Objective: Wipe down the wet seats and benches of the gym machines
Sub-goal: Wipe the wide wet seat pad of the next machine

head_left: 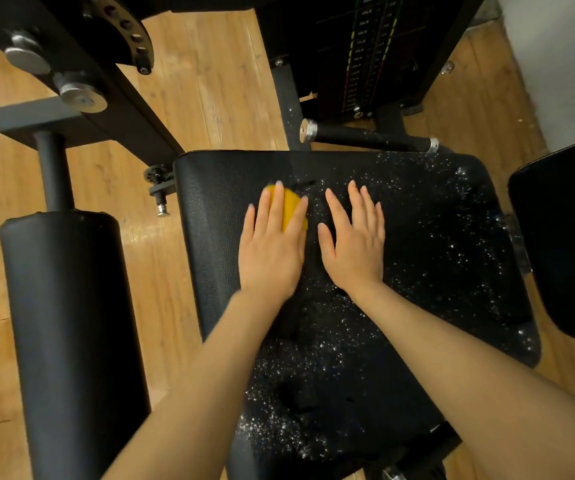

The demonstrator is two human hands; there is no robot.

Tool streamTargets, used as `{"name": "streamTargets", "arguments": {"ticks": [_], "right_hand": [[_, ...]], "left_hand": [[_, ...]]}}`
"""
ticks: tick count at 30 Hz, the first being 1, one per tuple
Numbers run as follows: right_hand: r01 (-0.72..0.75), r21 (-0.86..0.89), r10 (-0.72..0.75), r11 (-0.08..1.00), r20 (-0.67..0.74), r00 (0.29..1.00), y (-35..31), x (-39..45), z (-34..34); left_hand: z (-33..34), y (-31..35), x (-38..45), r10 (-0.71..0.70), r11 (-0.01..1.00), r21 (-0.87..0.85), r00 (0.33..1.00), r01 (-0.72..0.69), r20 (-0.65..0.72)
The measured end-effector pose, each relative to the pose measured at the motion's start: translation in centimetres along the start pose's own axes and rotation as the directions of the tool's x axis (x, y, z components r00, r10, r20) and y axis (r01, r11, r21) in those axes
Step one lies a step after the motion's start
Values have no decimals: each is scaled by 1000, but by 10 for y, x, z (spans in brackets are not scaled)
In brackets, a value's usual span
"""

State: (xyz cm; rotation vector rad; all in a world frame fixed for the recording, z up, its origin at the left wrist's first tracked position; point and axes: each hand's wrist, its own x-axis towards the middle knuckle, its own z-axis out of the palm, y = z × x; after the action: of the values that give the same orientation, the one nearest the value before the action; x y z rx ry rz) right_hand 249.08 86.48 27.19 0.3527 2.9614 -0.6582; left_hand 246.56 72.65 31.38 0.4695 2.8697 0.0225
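Here the black seat [417,244] glistens with droplets, dry at its left.

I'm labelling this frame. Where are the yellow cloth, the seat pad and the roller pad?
yellow cloth [291,207], head view: part showing between the fingers.
seat pad [210,216], head view: dry left side.
roller pad [68,306], head view: middle.

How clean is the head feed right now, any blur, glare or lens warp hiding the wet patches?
Head view: the droplets glint as bright specks on the seat, easy to read; its left strip looks dry. The left hand over the yellow cloth and both forearms are slightly motion-blurred; the right hand is sharper. Wide-angle warp bends the roller pad and the frame edges.
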Motion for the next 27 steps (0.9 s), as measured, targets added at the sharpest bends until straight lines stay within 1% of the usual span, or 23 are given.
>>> {"name": "streamTargets", "arguments": {"ticks": [3,6,8,10,14,17,20,24,27], "right_hand": [[6,-11,-6,1000,-4,1000,0,-1,0],[9,-22,-9,1000,-4,1000,-1,-1,0],[4,-16,-4,1000,4,1000,-1,0,-1],[5,-1,-5,1000,2,1000,-1,0,-1],[7,-9,-7,1000,-3,1000,-1,0,0],[2,-19,-2,1000,2,1000,-1,0,0],[14,-7,-14,1000,-1,1000,-1,-1,0],[11,-3,-11,1000,-10,1000,0,0,0],[11,-4,-11,1000,-9,1000,0,-1,1]], "left_hand": [[-9,-2,68,7,1000,-4,999,-7,44],[-13,-6,83,68,997,36,995,-70,73],[-13,-9,59,91,995,45,994,-94,57],[-9,-10,16,89,995,34,995,-91,45],[0,-7,-85,34,999,28,997,-36,71],[7,-6,-114,1,999,43,997,-5,84],[4,-11,-81,-6,998,63,999,3,37],[-8,-30,-9,-118,993,7,993,119,-29],[-8,-33,-3,-130,991,-12,990,130,-46]]}}
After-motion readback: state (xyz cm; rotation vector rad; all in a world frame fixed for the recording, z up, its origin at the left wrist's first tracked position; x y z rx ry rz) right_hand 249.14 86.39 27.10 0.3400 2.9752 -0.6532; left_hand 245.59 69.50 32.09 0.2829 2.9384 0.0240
